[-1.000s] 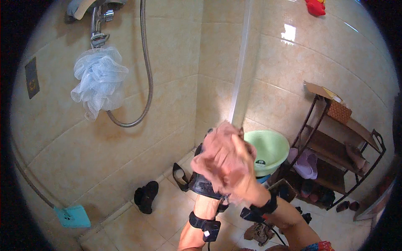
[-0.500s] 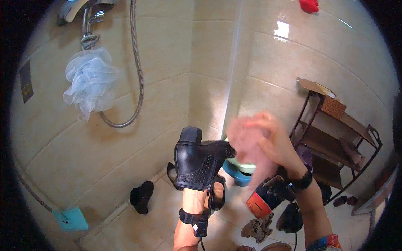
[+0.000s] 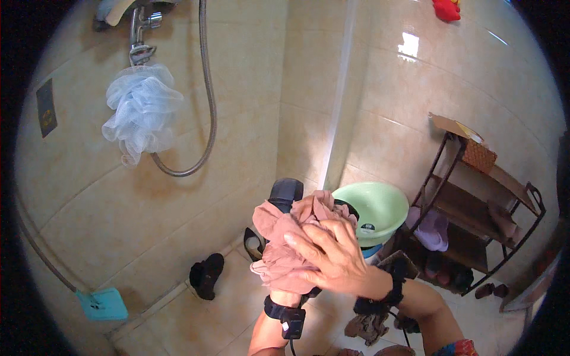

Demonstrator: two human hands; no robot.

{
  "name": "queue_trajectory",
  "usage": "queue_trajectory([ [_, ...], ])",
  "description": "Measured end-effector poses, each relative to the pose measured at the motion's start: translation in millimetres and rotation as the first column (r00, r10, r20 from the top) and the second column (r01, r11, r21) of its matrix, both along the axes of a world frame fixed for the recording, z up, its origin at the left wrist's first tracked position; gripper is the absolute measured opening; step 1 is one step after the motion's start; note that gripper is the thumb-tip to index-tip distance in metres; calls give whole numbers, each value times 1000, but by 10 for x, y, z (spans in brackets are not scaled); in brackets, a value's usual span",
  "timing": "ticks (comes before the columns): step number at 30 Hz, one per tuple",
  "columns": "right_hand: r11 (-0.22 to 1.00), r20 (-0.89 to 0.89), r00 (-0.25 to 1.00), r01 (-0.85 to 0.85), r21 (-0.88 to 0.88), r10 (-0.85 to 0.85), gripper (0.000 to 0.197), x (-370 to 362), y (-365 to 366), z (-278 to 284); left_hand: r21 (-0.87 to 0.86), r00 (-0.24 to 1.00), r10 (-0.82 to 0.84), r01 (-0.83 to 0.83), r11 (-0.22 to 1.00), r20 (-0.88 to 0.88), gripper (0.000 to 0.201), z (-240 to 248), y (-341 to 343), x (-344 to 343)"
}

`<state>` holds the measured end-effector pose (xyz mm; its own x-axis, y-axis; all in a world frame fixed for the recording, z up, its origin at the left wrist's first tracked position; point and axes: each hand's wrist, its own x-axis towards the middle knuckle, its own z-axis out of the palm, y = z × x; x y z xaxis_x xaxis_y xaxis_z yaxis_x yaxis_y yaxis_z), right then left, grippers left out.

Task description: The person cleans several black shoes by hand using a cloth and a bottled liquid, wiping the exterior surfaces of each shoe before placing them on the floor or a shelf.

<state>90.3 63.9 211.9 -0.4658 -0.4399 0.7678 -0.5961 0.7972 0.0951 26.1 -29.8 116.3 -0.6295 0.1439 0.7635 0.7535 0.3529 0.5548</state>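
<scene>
A black high-heeled shoe (image 3: 287, 191) is held up in front of me, with its block heel pointing away. My left hand (image 3: 286, 298) supports it from below at the shoe's opening. The left fingers are hidden by the shoe and cloth. A crumpled dusty-pink cloth (image 3: 276, 237) covers most of the shoe. Lying over this cloth, my right hand (image 3: 332, 255) presses it against the shoe with bent fingers. Just beyond the cloth, to the right, is a pale green basin (image 3: 380, 204).
Another dark shoe (image 3: 206, 276) lies on the tiled floor at left, near a turquoise flyswatter (image 3: 104, 304). A brown shelf rack (image 3: 463, 202) with shoes stands at right. On the left wall hang a pale blue bath puff (image 3: 139, 110) and a shower hose (image 3: 209, 89).
My right hand has brought the pink cloth left and down onto the black shoe, covering it. The green basin, earlier mostly behind the cloth, is now visible.
</scene>
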Motion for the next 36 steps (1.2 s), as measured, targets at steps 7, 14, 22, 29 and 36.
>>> queue_trajectory([
  [7, 987, -103, 993, 35, -158, -52, 29, -153, 9, 243, -202, 993, -51, 71, 977, 102, 38, 525, -4, 23],
  [14, 871, -37, 998, 21, -491, -45, 36, -229, 351, 206, -14, 978, -183, 186, 983, 103, 31, 499, -5, -18],
  [22, 966, -98, 961, -259, 13, 259, 28, -174, -140, -87, 111, 964, -253, 244, 963, 82, 24, 571, 51, -78],
  [29, 987, -239, 970, -74, -141, 38, 14, -436, 74, -60, 164, 952, -284, 263, 951, 116, 17, 491, -15, -73],
  [36, 910, -19, 994, -107, -400, 109, 23, -483, 267, 10, 361, 929, -363, 315, 878, 73, 10, 536, 75, -262],
])
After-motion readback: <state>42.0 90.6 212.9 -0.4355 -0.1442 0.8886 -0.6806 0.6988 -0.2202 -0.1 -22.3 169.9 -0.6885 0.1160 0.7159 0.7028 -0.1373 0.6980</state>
